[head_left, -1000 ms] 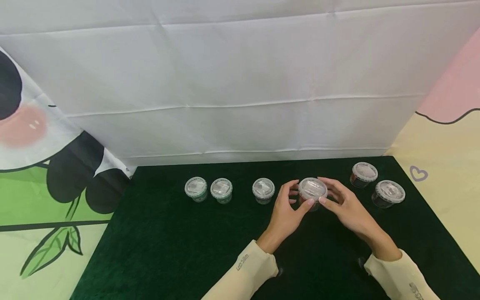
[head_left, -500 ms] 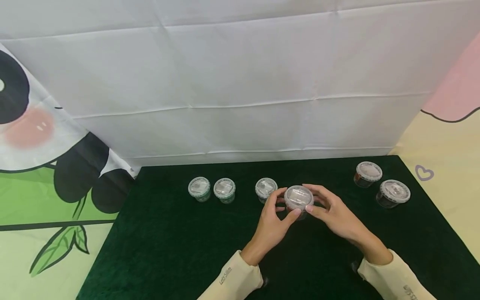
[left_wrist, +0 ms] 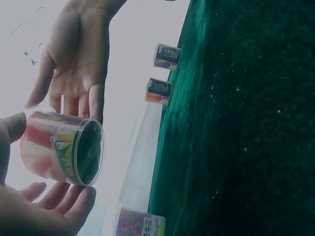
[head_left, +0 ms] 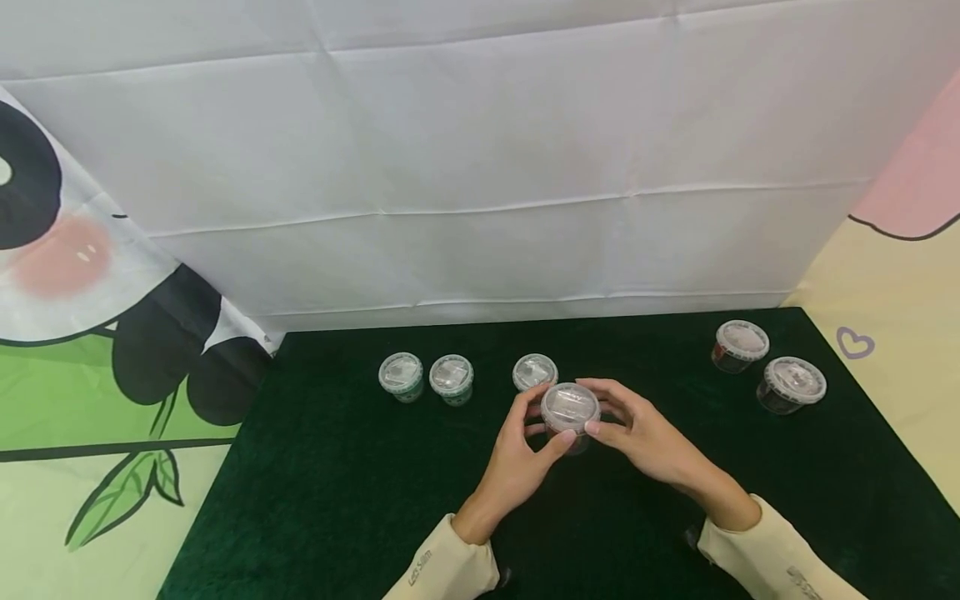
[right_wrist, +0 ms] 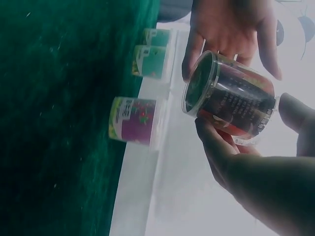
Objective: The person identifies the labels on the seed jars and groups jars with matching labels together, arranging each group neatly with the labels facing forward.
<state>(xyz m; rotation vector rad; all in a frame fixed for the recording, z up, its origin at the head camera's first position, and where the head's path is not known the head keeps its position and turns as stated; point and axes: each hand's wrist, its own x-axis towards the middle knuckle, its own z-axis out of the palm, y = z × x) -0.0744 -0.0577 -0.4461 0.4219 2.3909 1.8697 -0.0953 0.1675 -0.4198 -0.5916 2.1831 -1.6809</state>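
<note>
A small clear plastic tub (head_left: 570, 406) with a translucent round lid is held between my two hands above the green cloth. My left hand (head_left: 516, 458) grips its left side, thumb at the front and fingers round behind. From the other side my right hand (head_left: 654, 432) grips it the same way. In the left wrist view the tub (left_wrist: 54, 147) shows a red and yellow printed label and a see-through base. A dark text panel on the tub (right_wrist: 238, 98) appears in the right wrist view. Just behind the hands stands another lidded tub (head_left: 535, 369), partly covered by the left fingers.
Two lidded tubs, one at the far left (head_left: 401, 373) and one beside it (head_left: 452, 377), stand on the green cloth (head_left: 322, 483). Toward the right edge are two more, a rear tub (head_left: 740, 343) and a front tub (head_left: 792, 383). A white cloth wall (head_left: 465, 167) rises behind.
Both hands have carried the held tub leftward and toward the person, from right of the middle tub to just in front of it. The standing tubs keep their places; the head view shifts slightly.
</note>
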